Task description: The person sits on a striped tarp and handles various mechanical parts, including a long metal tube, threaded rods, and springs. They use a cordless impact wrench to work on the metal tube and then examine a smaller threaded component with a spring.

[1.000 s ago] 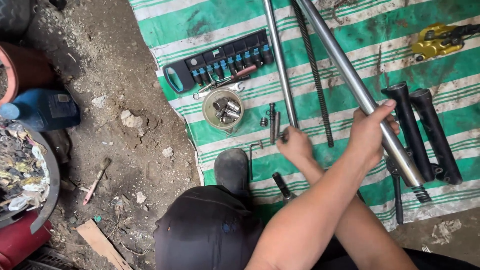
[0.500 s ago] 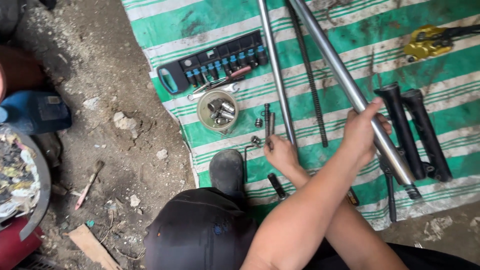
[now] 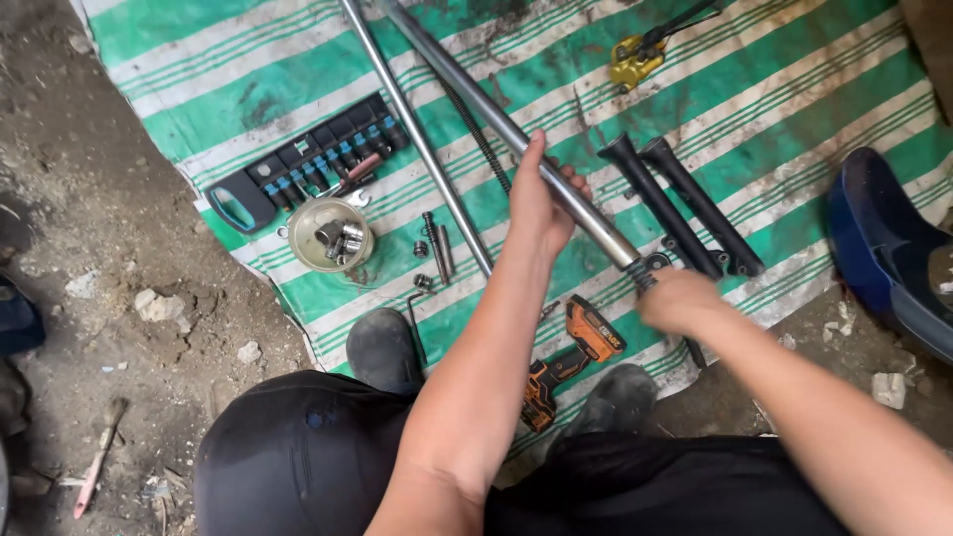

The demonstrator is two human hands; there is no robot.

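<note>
Head view, left hand: the left hand [image 3: 541, 203] wraps its fingers round the long grey tube [image 3: 516, 139], thumb pointing up along it, about two thirds of the way down its length.
Head view, right hand: the right hand [image 3: 680, 300] is at the tube's lower end, fingers curled closed over the dark fitting there; it is blurred, so exactly what it pinches I cannot tell.
Where the tube lies: slanting across the green striped tarp [image 3: 794, 109], between the thin steel rod [image 3: 417, 139] and the two black fork legs [image 3: 685, 203].
Doing it well: to my eye, the left grip should stay firm so the tube does not roll while the right works at the end, and small parts should stay over the tarp.
Nearby: socket set tray [image 3: 308, 169], bowl of sockets [image 3: 331, 235], orange drill [image 3: 571, 359].
Hard to make out: the tube's top end is cut off by the frame; the end fitting is hidden under the right hand.
</note>
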